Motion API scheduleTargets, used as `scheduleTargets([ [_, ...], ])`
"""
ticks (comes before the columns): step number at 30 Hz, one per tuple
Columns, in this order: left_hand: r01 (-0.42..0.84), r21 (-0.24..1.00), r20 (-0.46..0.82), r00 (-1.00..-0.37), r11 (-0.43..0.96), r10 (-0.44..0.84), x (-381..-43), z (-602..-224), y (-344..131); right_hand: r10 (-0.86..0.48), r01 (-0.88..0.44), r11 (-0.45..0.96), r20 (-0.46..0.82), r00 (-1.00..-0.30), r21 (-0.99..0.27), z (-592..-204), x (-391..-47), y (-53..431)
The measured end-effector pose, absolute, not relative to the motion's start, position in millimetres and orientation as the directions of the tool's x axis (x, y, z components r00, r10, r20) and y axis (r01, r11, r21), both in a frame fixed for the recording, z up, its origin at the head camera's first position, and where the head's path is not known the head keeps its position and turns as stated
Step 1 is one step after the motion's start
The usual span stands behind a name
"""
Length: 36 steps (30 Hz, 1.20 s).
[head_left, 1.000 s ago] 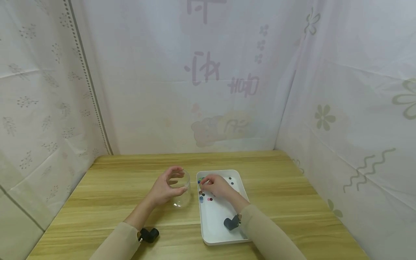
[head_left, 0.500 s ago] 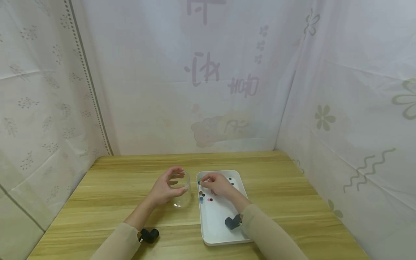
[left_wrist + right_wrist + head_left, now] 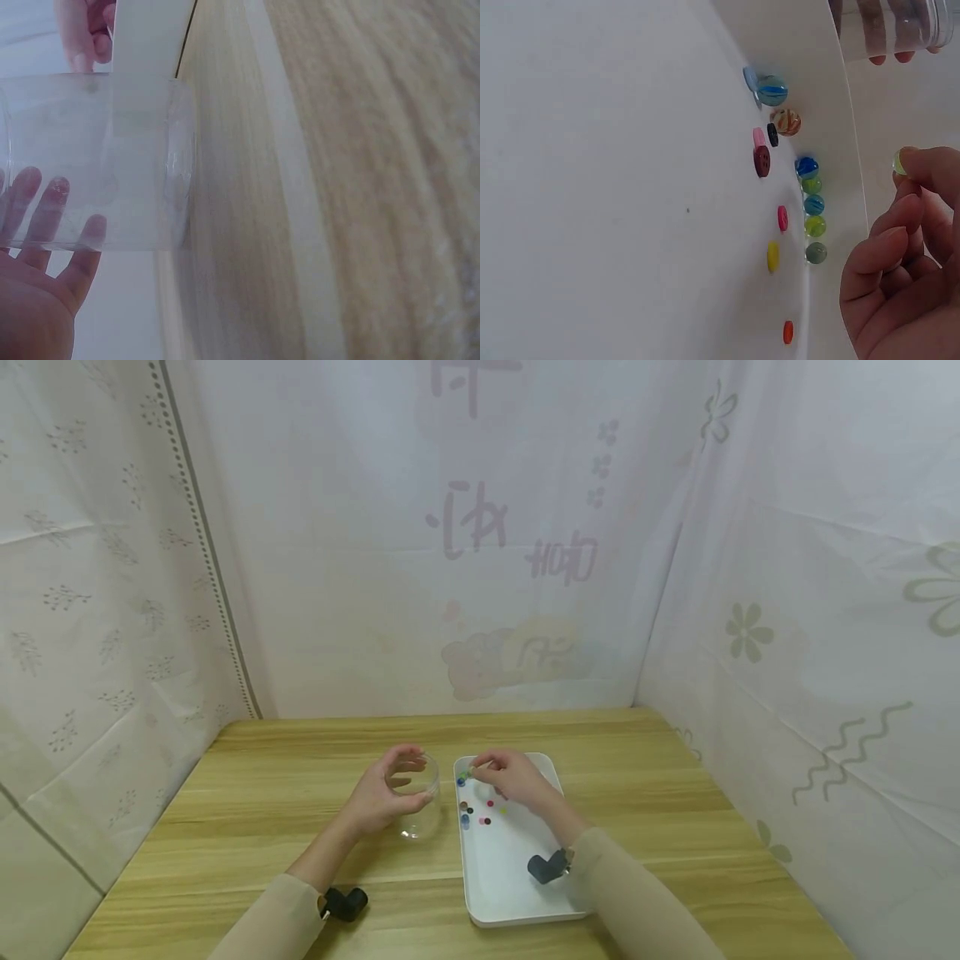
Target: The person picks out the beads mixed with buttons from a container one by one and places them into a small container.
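A person's two bare hands work at a wooden table. The left hand curves round the upper part of a clear jar, thumb on the near side and fingers on the far side, its grip as wide as the jar. The jar stands upright on the table, just left of a white tray. Over the tray's far left part, the right hand pinches a pale yellow-green marble between thumb and index finger, with the grip nearly closed and the other fingers curled.

In the tray, a row of five blue and green marbles lies along the left wall. Nearer the person are a brown-streaked marble and a clear blue-streaked marble. Beside them lie several buttons, including a dark red button and a yellow button. Pale patterned curtains surround the table.
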State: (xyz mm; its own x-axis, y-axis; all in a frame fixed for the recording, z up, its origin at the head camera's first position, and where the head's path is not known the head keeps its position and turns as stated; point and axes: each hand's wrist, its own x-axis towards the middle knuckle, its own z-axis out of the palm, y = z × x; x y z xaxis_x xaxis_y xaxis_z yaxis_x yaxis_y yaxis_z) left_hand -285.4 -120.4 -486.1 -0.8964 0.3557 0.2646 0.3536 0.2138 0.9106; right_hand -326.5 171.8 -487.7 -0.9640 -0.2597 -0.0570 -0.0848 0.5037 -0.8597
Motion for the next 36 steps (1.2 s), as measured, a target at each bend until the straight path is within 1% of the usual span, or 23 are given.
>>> scheduleTargets([
  [15, 0.361, 0.908, 0.271, -0.892, 0.211, 0.361, -286, -487, -120, -0.225, -0.085, 0.405, -0.009, -0.974, -0.910, -472, -318, 185],
  [19, 0.356, 0.911, 0.265, -0.893, 0.210, 0.363, -287, -486, -120, -0.213, -0.092, 0.377, 0.011, -0.977, -0.921, -474, -318, 187],
  [27, 0.357, 0.911, 0.268, -0.893, 0.206, 0.362, -288, -488, -120, -0.224, -0.117, 0.341, 0.040, -0.974, -0.933, -471, -317, 189],
  [36, 0.359, 0.910, 0.270, -0.892, 0.208, 0.362, -286, -489, -121, -0.260, -0.147, 0.307, 0.065, -0.963, -0.940, -456, -312, 184],
])
